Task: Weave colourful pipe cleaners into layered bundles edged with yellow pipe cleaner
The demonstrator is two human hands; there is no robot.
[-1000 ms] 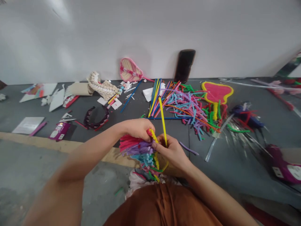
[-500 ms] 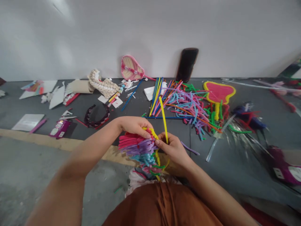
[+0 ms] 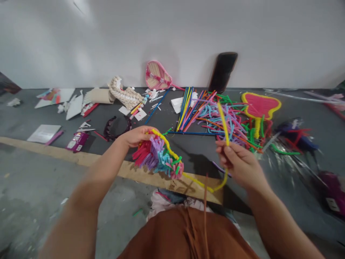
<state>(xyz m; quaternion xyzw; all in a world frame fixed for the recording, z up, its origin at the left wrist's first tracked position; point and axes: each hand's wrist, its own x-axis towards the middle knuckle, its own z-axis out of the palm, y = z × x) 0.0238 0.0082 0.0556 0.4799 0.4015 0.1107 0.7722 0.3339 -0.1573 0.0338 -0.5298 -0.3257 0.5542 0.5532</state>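
My left hand (image 3: 136, 136) is closed on a bundle of short pipe-cleaner pieces (image 3: 156, 158) in red, purple, blue and pink, strung along a yellow pipe cleaner (image 3: 223, 124). My right hand (image 3: 239, 163) pinches that yellow pipe cleaner off to the right. Its upper end stands upright above my fingers, and the rest loops down and leftward back into the bundle. Both hands hover above the dark grey floor mat (image 3: 196, 151), over my brown-clad lap.
A heap of coloured pipe cleaners (image 3: 215, 115) lies ahead, with a pink and yellow heart-shaped fan (image 3: 260, 105) to its right. A phone (image 3: 223, 71) and a pink paddle (image 3: 157, 75) lean on the wall. Paper scraps, a dark headband (image 3: 117, 127) and a purple packet (image 3: 77, 141) lie left.
My right hand has pulled away to the right, drawing the yellow pipe cleaner out through the bundle. The bundle, still in my left hand, has spread along it. The camera shifted slightly.
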